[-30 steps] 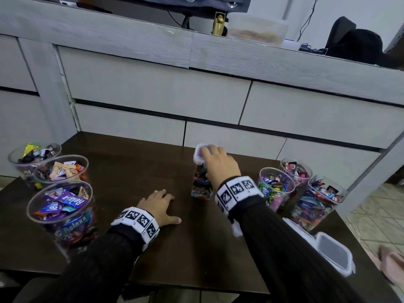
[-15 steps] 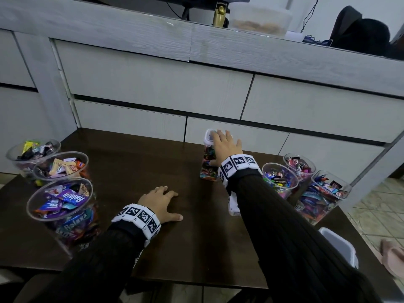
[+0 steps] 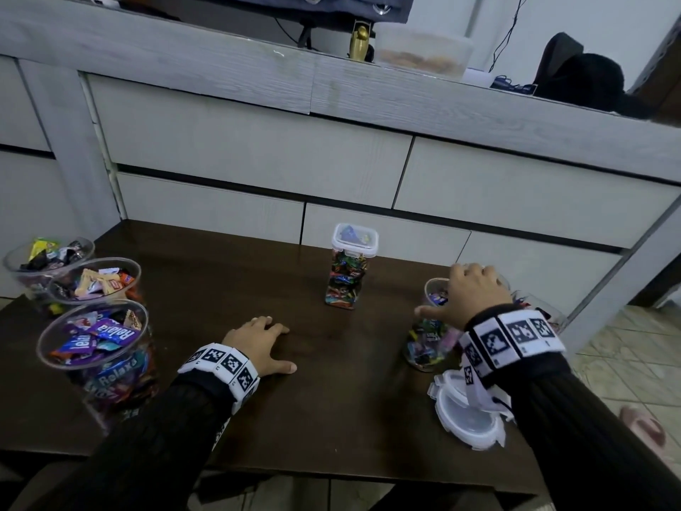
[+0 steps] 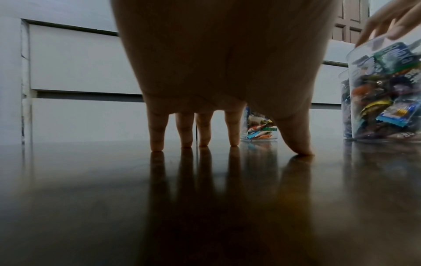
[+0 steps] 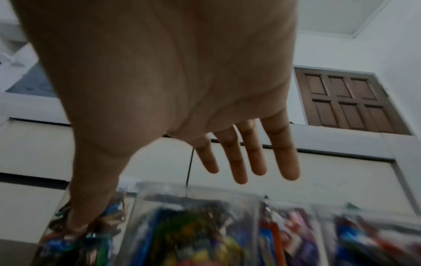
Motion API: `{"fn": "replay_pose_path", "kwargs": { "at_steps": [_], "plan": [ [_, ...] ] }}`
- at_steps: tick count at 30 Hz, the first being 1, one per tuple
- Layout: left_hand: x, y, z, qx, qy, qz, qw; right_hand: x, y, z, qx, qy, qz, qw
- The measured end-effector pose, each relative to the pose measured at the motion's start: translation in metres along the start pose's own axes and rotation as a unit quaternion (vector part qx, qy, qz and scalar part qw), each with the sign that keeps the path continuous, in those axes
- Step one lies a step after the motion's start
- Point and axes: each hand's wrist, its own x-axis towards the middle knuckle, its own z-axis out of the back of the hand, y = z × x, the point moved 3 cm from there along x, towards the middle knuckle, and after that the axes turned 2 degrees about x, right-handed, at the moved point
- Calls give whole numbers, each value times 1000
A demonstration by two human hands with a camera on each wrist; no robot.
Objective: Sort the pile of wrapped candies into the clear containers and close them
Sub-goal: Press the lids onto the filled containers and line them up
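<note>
A tall square clear container [image 3: 348, 278] full of wrapped candies stands at the back middle of the dark table [image 3: 221, 282], its white lid [image 3: 355, 239] on. My right hand [image 3: 468, 289] hovers with spread fingers [image 5: 237, 162] over an open round jar of candies [image 3: 427, 341] at the right; the thumb is down by the jar's left rim. It holds nothing. My left hand [image 3: 265, 337] rests on the table, fingertips [image 4: 157, 144] down, empty. The same jar [image 4: 385, 99] shows at the right of the left wrist view.
Three open round jars of candies [image 3: 95, 341] stand at the left edge. Loose white-rimmed lids [image 3: 468, 418] lie near the front right, under my right wrist. More jars on the right are mostly hidden by that arm. A grey drawer unit [image 3: 258, 156] backs the table.
My right hand let go of the tall lidded container after setting it farther back. It then moved right, over the round jar. The left hand stayed put.
</note>
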Motion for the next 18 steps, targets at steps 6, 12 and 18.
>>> {"fn": "replay_pose_path", "kwargs": {
  "at_steps": [6, 12, 18],
  "plan": [
    [0, -1, 0, -3, -5, 1, 1000, -2, -9, -23, 61, -13, -39, 997],
    [1, 0, -1, -8, -6, -1, 1000, 6, 2, -29, 155, -18, -37, 987],
    [-2, -3, 3, -46, -2, 2, 999, -2, 50, -27, 194, -9, 52, 980]
  ]
}}
